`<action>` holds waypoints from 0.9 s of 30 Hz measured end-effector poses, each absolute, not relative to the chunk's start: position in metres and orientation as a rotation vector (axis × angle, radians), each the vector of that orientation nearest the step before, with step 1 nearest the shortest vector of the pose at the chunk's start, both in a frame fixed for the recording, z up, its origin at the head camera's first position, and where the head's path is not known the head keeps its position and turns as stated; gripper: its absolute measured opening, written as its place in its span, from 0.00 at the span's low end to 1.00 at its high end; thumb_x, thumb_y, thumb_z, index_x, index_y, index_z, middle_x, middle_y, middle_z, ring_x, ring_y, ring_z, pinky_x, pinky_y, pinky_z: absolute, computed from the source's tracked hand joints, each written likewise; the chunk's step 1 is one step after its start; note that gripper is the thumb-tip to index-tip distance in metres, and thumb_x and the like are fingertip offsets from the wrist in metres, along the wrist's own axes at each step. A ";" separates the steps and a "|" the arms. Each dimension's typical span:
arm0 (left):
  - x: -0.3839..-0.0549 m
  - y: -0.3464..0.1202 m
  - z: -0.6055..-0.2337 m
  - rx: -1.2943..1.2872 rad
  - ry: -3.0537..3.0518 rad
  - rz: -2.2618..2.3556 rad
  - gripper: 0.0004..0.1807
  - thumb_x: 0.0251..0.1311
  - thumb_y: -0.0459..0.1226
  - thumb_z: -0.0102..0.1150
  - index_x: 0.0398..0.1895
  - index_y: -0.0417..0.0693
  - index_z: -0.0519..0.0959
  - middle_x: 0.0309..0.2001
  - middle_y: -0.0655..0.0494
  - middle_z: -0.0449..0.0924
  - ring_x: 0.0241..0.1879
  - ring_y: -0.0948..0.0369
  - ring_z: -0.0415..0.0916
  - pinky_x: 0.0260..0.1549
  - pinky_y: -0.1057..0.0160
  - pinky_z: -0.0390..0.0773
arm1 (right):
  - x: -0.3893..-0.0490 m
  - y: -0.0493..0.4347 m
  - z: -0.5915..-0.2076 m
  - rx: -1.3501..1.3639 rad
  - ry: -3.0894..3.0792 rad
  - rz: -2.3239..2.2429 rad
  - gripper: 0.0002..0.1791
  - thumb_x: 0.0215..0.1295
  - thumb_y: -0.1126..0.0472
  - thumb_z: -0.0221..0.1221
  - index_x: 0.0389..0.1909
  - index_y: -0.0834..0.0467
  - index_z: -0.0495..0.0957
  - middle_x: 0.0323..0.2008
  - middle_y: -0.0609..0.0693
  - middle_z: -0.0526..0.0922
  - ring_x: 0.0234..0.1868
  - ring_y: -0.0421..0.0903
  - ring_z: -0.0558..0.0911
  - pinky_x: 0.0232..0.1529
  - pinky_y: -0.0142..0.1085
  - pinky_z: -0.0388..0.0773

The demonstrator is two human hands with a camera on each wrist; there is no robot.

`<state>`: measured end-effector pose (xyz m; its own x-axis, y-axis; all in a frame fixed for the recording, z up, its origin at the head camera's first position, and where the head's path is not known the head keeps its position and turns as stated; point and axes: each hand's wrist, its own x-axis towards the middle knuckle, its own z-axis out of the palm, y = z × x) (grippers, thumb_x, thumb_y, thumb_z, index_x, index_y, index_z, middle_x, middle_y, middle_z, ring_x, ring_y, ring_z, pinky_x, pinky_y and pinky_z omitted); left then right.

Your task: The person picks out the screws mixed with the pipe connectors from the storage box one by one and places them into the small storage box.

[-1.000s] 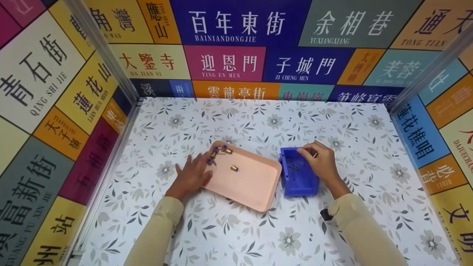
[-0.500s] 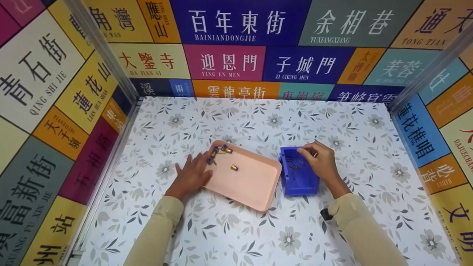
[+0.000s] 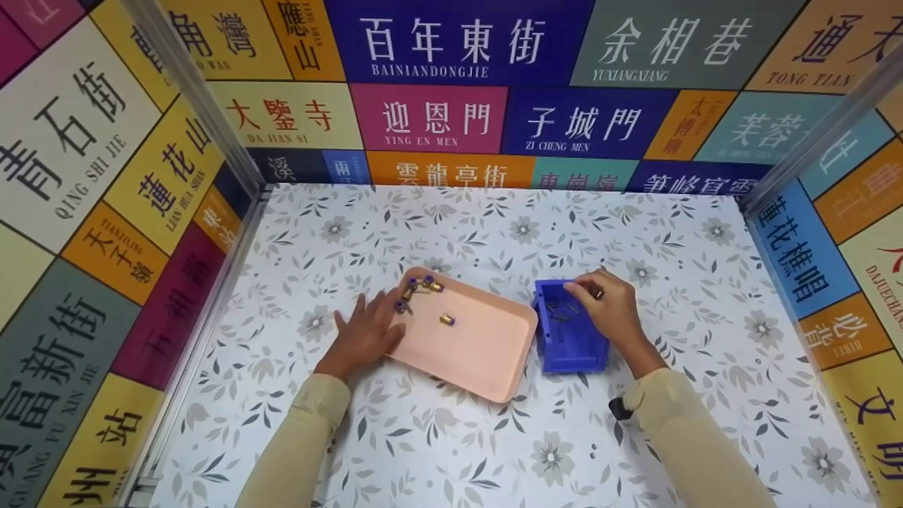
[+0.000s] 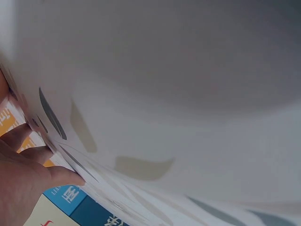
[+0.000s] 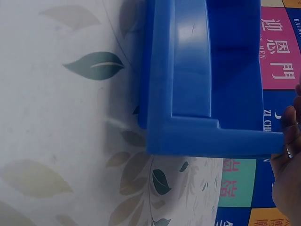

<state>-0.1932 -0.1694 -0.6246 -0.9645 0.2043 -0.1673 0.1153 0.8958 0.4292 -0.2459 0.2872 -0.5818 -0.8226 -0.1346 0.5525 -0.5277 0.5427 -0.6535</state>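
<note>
My left hand (image 3: 367, 331) rests with spread fingers at the left edge of a pink tray (image 3: 480, 374). Inside the tray lie several brass fittings with blue rings, most in the far left corner; one brass fitting (image 3: 447, 319) sits apart. My right hand (image 3: 612, 307) is over the far right of a blue bin (image 3: 573, 356), thumb and fingertips together. A small dark piece (image 3: 597, 292) shows between them, its kind unclear. Several small dark screw-like pieces (image 3: 563, 310) lie in the bin. In the right wrist view, the fingers are beside the bin's rim.
The tray's right edge stands close beside the blue bin on a flower-printed table (image 3: 423, 451). Printed sign panels (image 3: 451, 42) wall in the back and both sides. A dark wrist strap (image 3: 621, 408) shows at the right cuff.
My right hand has shifted slightly left over the bin. The dark pieces in the bin lie a little differently. My left hand and the tray have stayed in place.
</note>
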 end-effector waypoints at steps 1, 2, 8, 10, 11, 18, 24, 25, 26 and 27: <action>-0.193 -0.169 -0.624 0.240 2.851 0.629 0.38 0.76 0.61 0.38 0.84 0.70 0.42 0.83 0.48 0.49 0.80 0.34 0.37 0.64 0.16 0.34 | -0.246 0.286 -0.582 0.543 -2.340 1.205 0.03 0.60 0.63 0.72 0.32 0.57 0.87 0.25 0.48 0.82 0.24 0.35 0.74 0.27 0.23 0.69; -0.193 -0.169 -0.624 0.238 2.849 0.629 0.38 0.76 0.61 0.38 0.84 0.70 0.42 0.83 0.48 0.49 0.80 0.34 0.37 0.64 0.16 0.34 | -0.246 0.285 -0.582 0.543 -2.339 1.210 0.03 0.60 0.63 0.72 0.32 0.57 0.87 0.25 0.48 0.82 0.24 0.35 0.74 0.27 0.23 0.69; -0.193 -0.168 -0.624 0.217 2.838 0.620 0.38 0.76 0.60 0.38 0.84 0.70 0.41 0.83 0.48 0.48 0.81 0.35 0.36 0.65 0.17 0.33 | -0.248 0.274 -0.582 0.544 -2.335 1.274 0.03 0.61 0.61 0.72 0.32 0.55 0.87 0.26 0.46 0.83 0.25 0.35 0.76 0.28 0.23 0.70; -0.194 -0.168 -0.623 0.209 2.836 0.613 0.38 0.76 0.60 0.38 0.84 0.70 0.41 0.83 0.48 0.47 0.81 0.35 0.36 0.65 0.17 0.33 | -0.249 0.268 -0.581 0.540 -2.327 1.290 0.02 0.61 0.62 0.72 0.32 0.54 0.87 0.26 0.46 0.83 0.25 0.35 0.76 0.28 0.22 0.70; -0.194 -0.167 -0.623 0.206 2.836 0.611 0.38 0.76 0.60 0.38 0.84 0.70 0.41 0.83 0.48 0.47 0.81 0.35 0.36 0.65 0.17 0.33 | -0.249 0.265 -0.580 0.539 -2.320 1.291 0.02 0.61 0.63 0.72 0.31 0.54 0.87 0.26 0.46 0.83 0.25 0.35 0.76 0.28 0.22 0.70; -0.194 -0.166 -0.622 0.200 2.827 0.602 0.38 0.76 0.61 0.38 0.84 0.71 0.40 0.83 0.49 0.46 0.81 0.36 0.36 0.66 0.18 0.33 | -0.244 0.235 -0.565 0.560 -2.258 1.307 0.04 0.57 0.71 0.72 0.29 0.63 0.86 0.24 0.55 0.82 0.23 0.38 0.75 0.28 0.21 0.68; -0.193 -0.168 -0.622 0.215 2.837 0.626 0.38 0.76 0.60 0.39 0.84 0.70 0.41 0.83 0.49 0.48 0.81 0.36 0.36 0.65 0.17 0.33 | -0.240 0.212 -0.555 0.583 -2.249 1.305 0.04 0.56 0.72 0.72 0.30 0.64 0.86 0.24 0.55 0.82 0.23 0.36 0.75 0.28 0.22 0.69; -0.193 -0.168 -0.623 0.215 2.839 0.631 0.39 0.76 0.61 0.39 0.84 0.70 0.41 0.83 0.49 0.48 0.81 0.36 0.36 0.65 0.17 0.33 | -0.240 0.209 -0.555 0.590 -2.247 1.311 0.04 0.56 0.72 0.72 0.30 0.63 0.86 0.24 0.55 0.82 0.23 0.37 0.75 0.28 0.22 0.69; -0.193 -0.168 -0.623 0.214 2.841 0.637 0.39 0.76 0.60 0.40 0.84 0.70 0.42 0.83 0.50 0.48 0.81 0.36 0.36 0.65 0.17 0.32 | -0.241 0.206 -0.556 0.601 -2.243 1.316 0.04 0.56 0.72 0.72 0.30 0.63 0.86 0.24 0.54 0.82 0.22 0.37 0.74 0.27 0.23 0.68; -0.193 -0.168 -0.623 0.213 2.840 0.639 0.38 0.76 0.60 0.40 0.84 0.70 0.42 0.83 0.49 0.48 0.81 0.36 0.36 0.65 0.17 0.32 | -0.240 0.202 -0.555 0.611 -2.237 1.323 0.04 0.56 0.71 0.72 0.30 0.63 0.86 0.24 0.54 0.82 0.22 0.37 0.74 0.27 0.23 0.68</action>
<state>-0.1929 -0.1682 -0.6229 -0.9647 0.1889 -0.1837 0.0920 0.8947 0.4371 -0.2404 0.2019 -0.5545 -0.7916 -0.1372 0.5954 -0.5879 0.4368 -0.6809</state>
